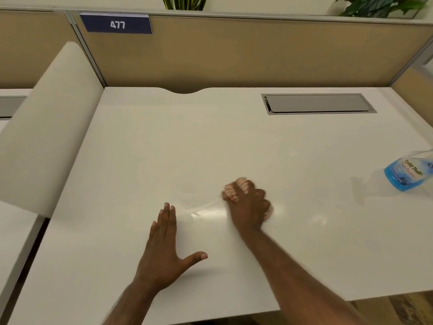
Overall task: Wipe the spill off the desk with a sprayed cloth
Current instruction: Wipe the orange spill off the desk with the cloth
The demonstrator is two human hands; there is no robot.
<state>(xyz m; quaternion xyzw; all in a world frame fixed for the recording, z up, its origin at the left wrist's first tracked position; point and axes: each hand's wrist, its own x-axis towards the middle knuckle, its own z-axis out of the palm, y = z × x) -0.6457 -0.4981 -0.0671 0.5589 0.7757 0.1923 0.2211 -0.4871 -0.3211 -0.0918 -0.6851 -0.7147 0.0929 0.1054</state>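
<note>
My right hand (248, 202) presses a small pale cloth (230, 192) onto the white desk (164, 141) near its middle; the cloth shows only between and beside my fingers. A wet, shiny streak (203, 211) lies on the desk just left of that hand. My left hand (164, 249) rests flat on the desk, fingers together and thumb spread, holding nothing. A spray bottle (408, 172) with blue liquid and a blue label stands at the right edge of the view, partly cut off.
A grey cable hatch (317, 103) is set into the desk at the back right. A tan partition (234, 50) with a blue "477" sign (116, 24) runs along the back. A white curved divider (46, 127) borders the left side. The desk's front edge (210, 317) is near me.
</note>
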